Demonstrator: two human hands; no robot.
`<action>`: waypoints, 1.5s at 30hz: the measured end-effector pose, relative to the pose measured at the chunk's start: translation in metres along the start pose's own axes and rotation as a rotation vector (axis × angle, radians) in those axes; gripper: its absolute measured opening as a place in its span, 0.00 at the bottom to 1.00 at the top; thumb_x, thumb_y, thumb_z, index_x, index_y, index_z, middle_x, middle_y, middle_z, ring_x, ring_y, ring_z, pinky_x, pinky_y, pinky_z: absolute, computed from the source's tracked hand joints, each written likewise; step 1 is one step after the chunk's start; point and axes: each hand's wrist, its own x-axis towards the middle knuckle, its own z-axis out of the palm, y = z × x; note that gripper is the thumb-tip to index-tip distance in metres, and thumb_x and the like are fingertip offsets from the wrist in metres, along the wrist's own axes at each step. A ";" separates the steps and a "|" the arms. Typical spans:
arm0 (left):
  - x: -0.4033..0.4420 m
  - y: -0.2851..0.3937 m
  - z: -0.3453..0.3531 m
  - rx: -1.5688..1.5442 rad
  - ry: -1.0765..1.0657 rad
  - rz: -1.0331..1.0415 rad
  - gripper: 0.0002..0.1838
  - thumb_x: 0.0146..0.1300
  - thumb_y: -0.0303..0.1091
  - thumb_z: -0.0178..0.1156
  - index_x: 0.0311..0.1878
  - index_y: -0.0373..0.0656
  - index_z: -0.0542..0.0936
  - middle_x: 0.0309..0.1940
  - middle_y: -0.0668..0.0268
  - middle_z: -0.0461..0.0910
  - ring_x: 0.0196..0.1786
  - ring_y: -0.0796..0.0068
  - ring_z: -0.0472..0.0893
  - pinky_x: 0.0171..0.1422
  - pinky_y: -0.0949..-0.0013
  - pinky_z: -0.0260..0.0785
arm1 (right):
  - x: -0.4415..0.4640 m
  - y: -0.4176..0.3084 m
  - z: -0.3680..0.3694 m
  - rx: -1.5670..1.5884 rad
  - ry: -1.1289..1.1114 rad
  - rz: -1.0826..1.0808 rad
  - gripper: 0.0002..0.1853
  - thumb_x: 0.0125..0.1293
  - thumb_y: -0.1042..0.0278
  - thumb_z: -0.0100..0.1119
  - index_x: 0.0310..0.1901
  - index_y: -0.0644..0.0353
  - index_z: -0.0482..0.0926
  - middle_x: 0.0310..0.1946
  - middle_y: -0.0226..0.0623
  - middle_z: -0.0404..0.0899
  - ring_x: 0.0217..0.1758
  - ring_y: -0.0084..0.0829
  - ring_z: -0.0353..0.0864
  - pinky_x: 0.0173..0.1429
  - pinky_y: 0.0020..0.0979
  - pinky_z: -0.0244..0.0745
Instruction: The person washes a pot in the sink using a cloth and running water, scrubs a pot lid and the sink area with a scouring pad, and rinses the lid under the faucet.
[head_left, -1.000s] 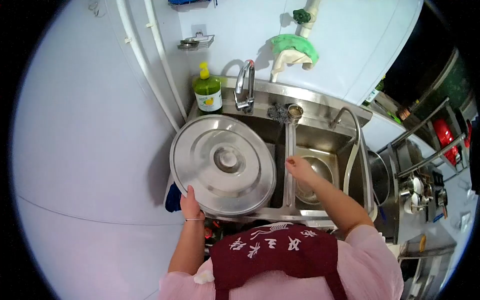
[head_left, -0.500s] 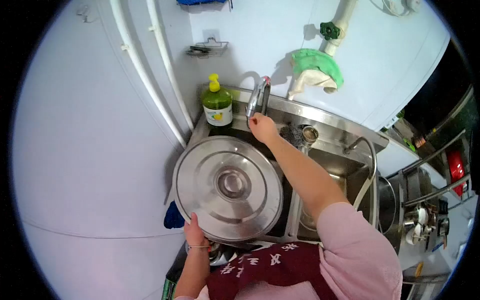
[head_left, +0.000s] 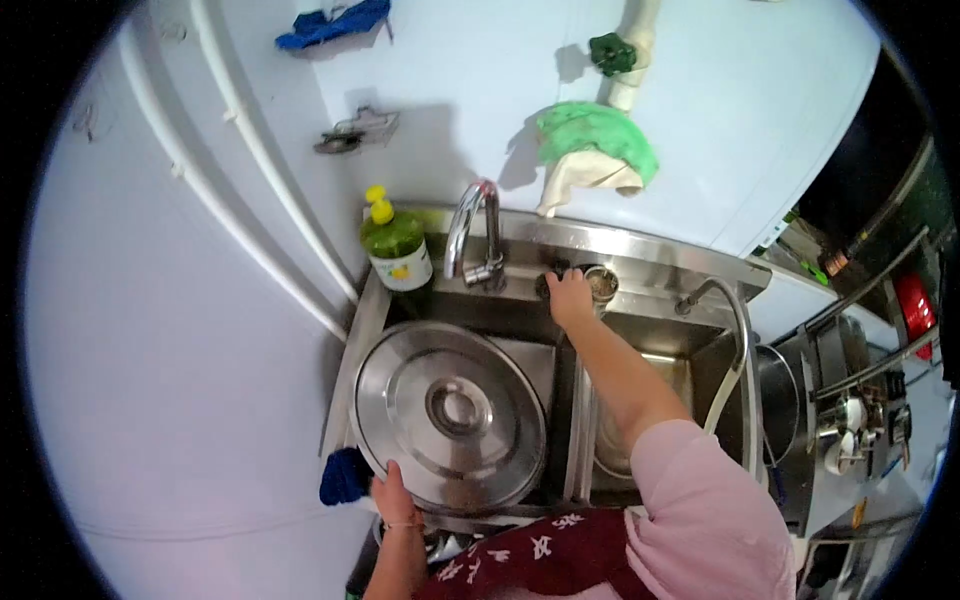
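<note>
A large round steel lid (head_left: 440,405) lies tilted over the left sink basin. My left hand (head_left: 396,495) grips its lower-left rim, thumb on top and the other fingers hidden beneath. Behind the basins, my right hand (head_left: 570,293) closes on a dark steel-wool scrubber (head_left: 545,284), mostly covered by the fingers. Just right of that hand stands a small metal cup (head_left: 601,284). The chrome faucet (head_left: 474,235) rises to the left of it, beside a green soap bottle (head_left: 396,245) with a yellow pump.
The right basin (head_left: 680,377) has a curved spout (head_left: 735,300) with a pale hose. Green and cream cloths (head_left: 598,145) hang on a wall pipe. A blue cloth (head_left: 345,476) hangs at the sink's left edge. Pots (head_left: 845,430) stand at the far right.
My right hand went from over the right basin to the faucet, then right onto the scrubber. My left hand still holds the lid, now tilted differently. The camera view has shifted.
</note>
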 end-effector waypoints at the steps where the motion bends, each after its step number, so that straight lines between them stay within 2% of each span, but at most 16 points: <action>1: 0.005 -0.005 -0.002 0.029 0.020 0.022 0.21 0.67 0.33 0.51 0.61 0.39 0.65 0.51 0.58 0.74 0.50 0.62 0.76 0.52 0.61 0.71 | 0.005 0.004 0.005 -0.017 0.092 -0.013 0.15 0.60 0.70 0.54 0.49 0.56 0.73 0.41 0.45 0.74 0.51 0.45 0.70 0.55 0.44 0.67; 5: -0.005 0.009 0.005 -0.040 -0.019 -0.004 0.21 0.66 0.33 0.51 0.61 0.36 0.65 0.51 0.58 0.74 0.49 0.62 0.77 0.52 0.62 0.71 | 0.003 -0.001 -0.020 0.378 0.242 -0.038 0.18 0.57 0.66 0.58 0.50 0.56 0.72 0.38 0.44 0.77 0.48 0.44 0.73 0.52 0.44 0.70; 8: 0.001 0.004 -0.001 0.019 -0.021 -0.039 0.21 0.66 0.33 0.52 0.60 0.35 0.65 0.51 0.57 0.74 0.48 0.63 0.77 0.50 0.62 0.71 | -0.010 -0.025 -0.051 1.223 -0.164 0.269 0.19 0.57 0.71 0.49 0.52 0.58 0.70 0.40 0.42 0.77 0.47 0.39 0.76 0.49 0.41 0.74; 9: 0.008 -0.005 -0.007 0.098 -0.005 0.011 0.21 0.66 0.35 0.52 0.58 0.34 0.68 0.48 0.57 0.76 0.46 0.62 0.78 0.48 0.63 0.71 | -0.014 -0.032 -0.042 1.224 -0.181 0.268 0.19 0.57 0.71 0.49 0.52 0.58 0.70 0.40 0.42 0.77 0.47 0.39 0.76 0.49 0.41 0.74; 11: 0.011 -0.012 -0.008 0.141 0.018 0.011 0.20 0.65 0.36 0.54 0.56 0.33 0.70 0.46 0.58 0.77 0.45 0.64 0.77 0.49 0.65 0.70 | -0.012 -0.046 -0.031 2.067 -0.495 0.226 0.24 0.57 0.73 0.46 0.58 0.59 0.64 0.47 0.43 0.73 0.51 0.42 0.75 0.49 0.45 0.77; 14: 0.004 0.013 0.019 0.381 0.044 0.067 0.19 0.65 0.38 0.55 0.51 0.31 0.73 0.44 0.58 0.78 0.43 0.67 0.77 0.47 0.66 0.69 | -0.025 -0.082 -0.046 2.292 -0.657 0.110 0.24 0.57 0.73 0.42 0.59 0.58 0.62 0.53 0.44 0.70 0.51 0.44 0.74 0.53 0.51 0.74; 16: 0.000 0.018 0.024 0.494 0.033 0.007 0.25 0.64 0.45 0.54 0.52 0.31 0.74 0.46 0.54 0.79 0.44 0.62 0.79 0.49 0.64 0.69 | -0.027 -0.100 -0.059 2.317 -0.690 0.125 0.24 0.57 0.73 0.42 0.59 0.58 0.62 0.53 0.45 0.70 0.52 0.45 0.74 0.54 0.51 0.74; 18: -0.008 0.019 0.023 0.506 0.045 0.011 0.24 0.64 0.46 0.53 0.52 0.32 0.74 0.46 0.55 0.79 0.44 0.62 0.79 0.49 0.63 0.68 | -0.040 -0.116 -0.054 2.346 -0.732 0.164 0.24 0.58 0.72 0.41 0.59 0.58 0.62 0.54 0.45 0.69 0.52 0.46 0.74 0.55 0.50 0.73; 22: 0.023 -0.012 0.019 0.498 0.005 0.016 0.22 0.63 0.41 0.55 0.53 0.32 0.73 0.45 0.54 0.79 0.45 0.63 0.78 0.48 0.63 0.69 | -0.017 -0.134 -0.048 2.515 -0.874 -0.006 0.17 0.61 0.73 0.42 0.53 0.62 0.64 0.50 0.44 0.71 0.53 0.42 0.74 0.56 0.50 0.74; 24: 0.039 -0.038 0.001 0.452 -0.066 -0.085 0.23 0.63 0.39 0.56 0.53 0.30 0.71 0.47 0.53 0.77 0.45 0.62 0.78 0.50 0.66 0.68 | -0.014 -0.144 -0.047 2.533 -0.825 0.177 0.16 0.63 0.71 0.43 0.52 0.65 0.65 0.50 0.46 0.71 0.52 0.43 0.74 0.56 0.49 0.74; 28: 0.044 -0.034 -0.008 0.431 -0.143 -0.184 0.13 0.58 0.30 0.53 0.46 0.37 0.74 0.38 0.59 0.77 0.36 0.64 0.77 0.40 0.62 0.69 | 0.002 -0.156 -0.056 2.577 -0.683 0.174 0.14 0.65 0.70 0.43 0.49 0.66 0.65 0.49 0.46 0.73 0.51 0.43 0.75 0.57 0.49 0.73; 29: 0.024 -0.007 0.013 0.276 -0.057 -0.305 0.11 0.57 0.32 0.54 0.42 0.38 0.74 0.34 0.60 0.76 0.31 0.66 0.74 0.34 0.63 0.66 | 0.009 -0.158 -0.054 2.583 -0.691 0.205 0.14 0.66 0.68 0.41 0.50 0.66 0.66 0.48 0.46 0.74 0.50 0.42 0.76 0.55 0.47 0.75; 33: 0.026 -0.007 0.011 0.117 -0.037 -0.355 0.11 0.57 0.34 0.54 0.41 0.39 0.73 0.32 0.61 0.75 0.30 0.67 0.74 0.32 0.64 0.65 | 0.023 -0.161 -0.057 2.528 -0.638 0.127 0.17 0.69 0.64 0.37 0.54 0.63 0.66 0.50 0.44 0.74 0.47 0.40 0.78 0.52 0.44 0.77; 40: 0.063 -0.029 0.001 0.052 0.021 -0.415 0.15 0.59 0.39 0.52 0.46 0.42 0.73 0.36 0.59 0.76 0.36 0.64 0.76 0.41 0.60 0.68 | 0.038 -0.178 -0.068 2.607 -0.581 0.114 0.17 0.67 0.68 0.43 0.55 0.63 0.66 0.51 0.44 0.73 0.51 0.41 0.75 0.53 0.45 0.76; 42: 0.065 -0.029 0.001 0.013 0.049 -0.471 0.16 0.59 0.40 0.50 0.47 0.42 0.73 0.37 0.58 0.77 0.38 0.63 0.76 0.45 0.57 0.67 | 0.046 -0.186 -0.060 2.709 -0.545 -0.030 0.17 0.64 0.71 0.47 0.55 0.64 0.65 0.51 0.45 0.72 0.53 0.42 0.74 0.55 0.47 0.75; 45: 0.087 -0.035 0.012 0.186 0.167 -0.569 0.19 0.60 0.42 0.49 0.49 0.41 0.73 0.40 0.56 0.77 0.44 0.60 0.75 0.51 0.52 0.63 | 0.055 -0.194 -0.060 2.757 -0.580 -0.036 0.17 0.63 0.70 0.49 0.53 0.67 0.66 0.51 0.46 0.72 0.53 0.43 0.74 0.55 0.48 0.75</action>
